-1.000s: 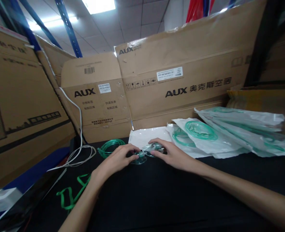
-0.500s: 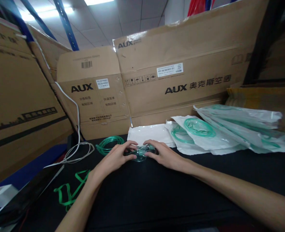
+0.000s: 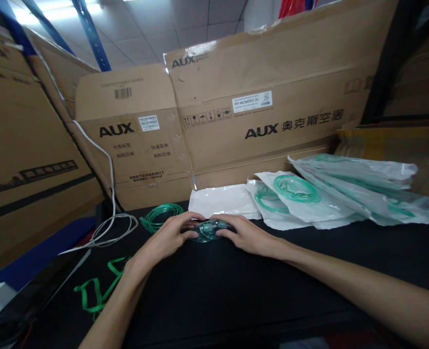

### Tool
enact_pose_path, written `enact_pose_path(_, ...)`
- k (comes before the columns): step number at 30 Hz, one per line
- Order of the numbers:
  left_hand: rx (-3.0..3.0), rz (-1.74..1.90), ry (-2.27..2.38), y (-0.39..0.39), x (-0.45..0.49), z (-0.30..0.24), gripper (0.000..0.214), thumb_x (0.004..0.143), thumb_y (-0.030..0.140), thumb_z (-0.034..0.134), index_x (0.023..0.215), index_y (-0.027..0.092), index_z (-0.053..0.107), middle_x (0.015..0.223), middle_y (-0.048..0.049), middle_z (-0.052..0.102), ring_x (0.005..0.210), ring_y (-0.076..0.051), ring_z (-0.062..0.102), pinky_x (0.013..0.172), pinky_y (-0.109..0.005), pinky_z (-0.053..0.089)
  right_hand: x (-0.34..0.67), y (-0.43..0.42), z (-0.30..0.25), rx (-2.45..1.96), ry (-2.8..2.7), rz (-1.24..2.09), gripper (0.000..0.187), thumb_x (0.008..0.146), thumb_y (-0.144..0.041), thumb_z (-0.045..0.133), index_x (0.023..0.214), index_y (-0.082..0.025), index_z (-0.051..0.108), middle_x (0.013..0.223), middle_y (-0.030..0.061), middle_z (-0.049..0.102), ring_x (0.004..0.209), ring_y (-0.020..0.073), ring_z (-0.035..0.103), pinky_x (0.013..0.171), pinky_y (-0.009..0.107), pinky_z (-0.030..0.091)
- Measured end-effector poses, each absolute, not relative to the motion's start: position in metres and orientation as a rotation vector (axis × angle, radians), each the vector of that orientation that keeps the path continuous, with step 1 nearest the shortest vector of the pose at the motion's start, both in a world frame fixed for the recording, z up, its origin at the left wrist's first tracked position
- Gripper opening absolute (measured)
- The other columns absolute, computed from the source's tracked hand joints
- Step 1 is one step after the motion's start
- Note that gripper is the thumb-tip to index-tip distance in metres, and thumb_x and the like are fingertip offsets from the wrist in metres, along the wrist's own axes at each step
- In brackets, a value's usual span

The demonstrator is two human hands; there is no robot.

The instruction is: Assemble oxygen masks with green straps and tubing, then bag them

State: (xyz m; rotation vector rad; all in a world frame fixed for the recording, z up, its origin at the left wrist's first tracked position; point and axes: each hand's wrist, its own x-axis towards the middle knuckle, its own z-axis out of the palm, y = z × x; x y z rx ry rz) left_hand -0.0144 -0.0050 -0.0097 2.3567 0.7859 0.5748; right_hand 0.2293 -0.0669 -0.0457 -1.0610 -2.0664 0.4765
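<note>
Between my two hands is a clear, green-tinted oxygen mask (image 3: pixel 207 231), low over the black table. My left hand (image 3: pixel 172 235) grips its left side, thumb in front and fingers behind. On the opposite side my right hand (image 3: pixel 245 235) holds it the same way, its thumb against the front. The fingers partly cover the mask's ends. A coil of green tubing (image 3: pixel 159 216) lies just beyond my left hand. Near my left forearm rests a loose green elastic strap (image 3: pixel 98 293).
A flat white packet (image 3: pixel 223 201) lies behind my hands. To the right are several clear-and-white pouches (image 3: pixel 326 208) with green tubing inside. Cardboard panels (image 3: pixel 214 140) stand along the back. A white cable (image 3: pixel 112 182) hangs down at left onto the black table (image 3: pixel 236 300).
The view has shifted slightly, so the surroundings sit a little further left. The mask appears lower and flatter between my hands, and my right fingers have moved slightly over its back.
</note>
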Motion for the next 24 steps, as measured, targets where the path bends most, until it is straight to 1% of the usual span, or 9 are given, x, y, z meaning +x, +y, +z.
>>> enact_pose_path(4,2.420,0.614,0.849,-0.0042,-0.0152,-0.0085,0.033,0.087,0.022,0.063,0.119,0.022,0.062,0.122,-0.0059,0.070,0.110,-0.021,0.069,0.099,-0.037,0.053,0.2322,-0.0665,-0.0451,-1.043,-2.081,0.495,0.040,0.095,-0.024,0.061,0.134,-0.019,0.061,0.131,0.0115,0.069,0.122,0.0255,0.063,0.109,0.040,0.043)
enact_pose_path(9,2.468,0.619,0.882,-0.0027,-0.0174,-0.0083,0.030,0.088,0.022,0.063,0.118,0.022,0.063,0.110,-0.0035,0.075,0.108,-0.021,0.069,0.099,-0.035,0.052,0.2363,-0.0662,-0.0437,-0.987,-2.118,0.531,0.039,0.097,-0.022,0.058,0.135,-0.019,0.062,0.131,0.0092,0.069,0.121,0.0232,0.064,0.107,0.036,0.044)
enact_pose_path(16,2.468,0.591,0.890,0.0004,-0.0193,-0.0112,0.032,0.088,0.020,0.064,0.120,0.024,0.063,0.108,-0.0022,0.076,0.105,-0.020,0.070,0.095,-0.033,0.052,0.2345,-0.0639,-0.0472,-0.995,-2.083,0.538,0.039,0.097,-0.023,0.058,0.136,-0.020,0.062,0.133,0.0095,0.069,0.124,0.0242,0.063,0.110,0.038,0.043)
enact_pose_path(19,2.456,0.591,0.889,0.0007,-0.0189,-0.0114,0.031,0.089,0.021,0.063,0.120,0.024,0.063,0.108,-0.0021,0.076,0.104,-0.020,0.071,0.094,-0.033,0.053,0.2346,-0.0649,-0.0466,-0.978,-2.099,0.517,0.039,0.097,-0.022,0.058,0.135,-0.021,0.063,0.133,0.0084,0.069,0.123,0.0236,0.064,0.109,0.037,0.044)
enact_pose_path(24,2.449,0.590,0.919,-0.0017,-0.0170,-0.0080,0.025,0.087,0.020,0.064,0.112,0.022,0.065,0.105,-0.0031,0.076,0.101,-0.021,0.071,0.092,-0.033,0.054,0.2332,-0.0677,-0.0450,-0.965,-2.152,0.437,0.042,0.096,-0.020,0.059,0.138,-0.020,0.061,0.134,0.0095,0.068,0.123,0.0249,0.064,0.108,0.037,0.046)
